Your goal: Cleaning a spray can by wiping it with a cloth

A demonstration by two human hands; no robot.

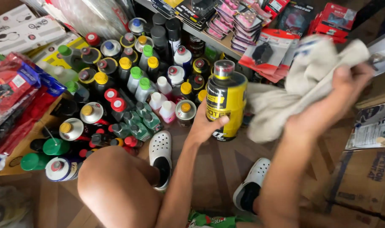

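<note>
**Yellow-and-black bottle gripped, cloth bunched beside it**

Yellow-and-black bottle (226, 99) held upright above the wooden floor (213, 169), red-and-silver cap on top. Clamped low on its body by the fingers of the left hand (207, 126), thumb across the front face. Just right of those fingers, touching the bottle's side: a crumpled grey cloth (294, 93), bunched and clutched by the closed fingers of the right hand (340, 101), raised higher than the left. Left of the gripping fingers and just beyond them, a dense cluster of small bottles and cans (129, 93) with yellow, green, red and blue caps, standing on the floor. Below the left-hand fingers, two white clogs (161, 154) on the planks. Above the cloth-holding fingers, hanging packets in red and black (268, 46). Right of them, cardboard boxes (365, 177).
</note>
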